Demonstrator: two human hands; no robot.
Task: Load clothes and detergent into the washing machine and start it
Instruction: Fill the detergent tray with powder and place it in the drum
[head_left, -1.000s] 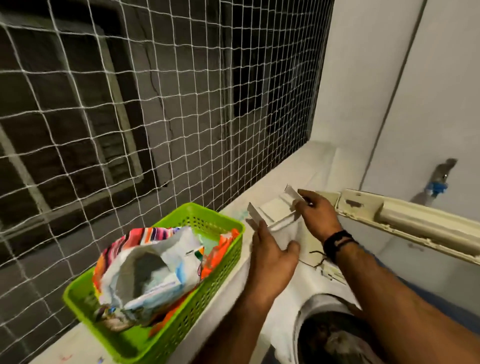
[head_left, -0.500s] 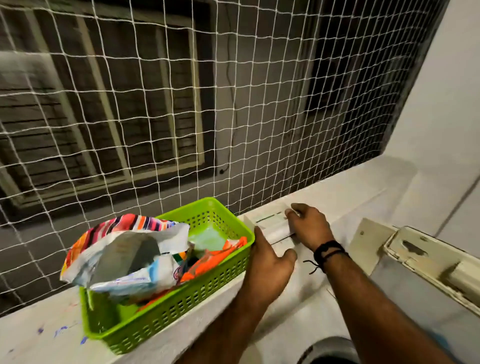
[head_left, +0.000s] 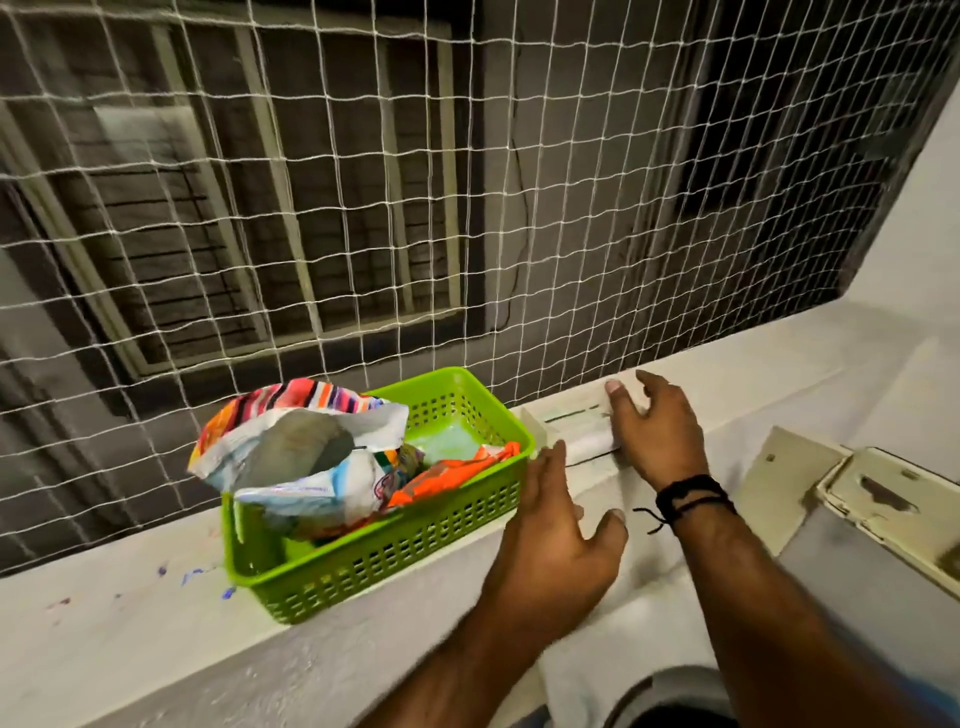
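Note:
A green plastic basket stands on the white ledge. In it lie an opened striped detergent bag and an orange packet. Just right of the basket a white box-shaped piece lies on the ledge. My right hand rests against its right end with fingers spread and relaxed. My left hand hovers flat beside the basket's right wall, holding nothing. The washing machine's drum opening shows at the bottom edge, and its raised cream lid at the right. No clothes are visible.
A white rope net closes off the opening behind the ledge, with a barred window beyond it. A white wall rises at the right. Blue and red paint marks dot the ledge left of the basket.
Both hands carried the white piece from above the machine to the ledge beside the basket. My right hand's fingers have since loosened on it, and my left hand has drawn back.

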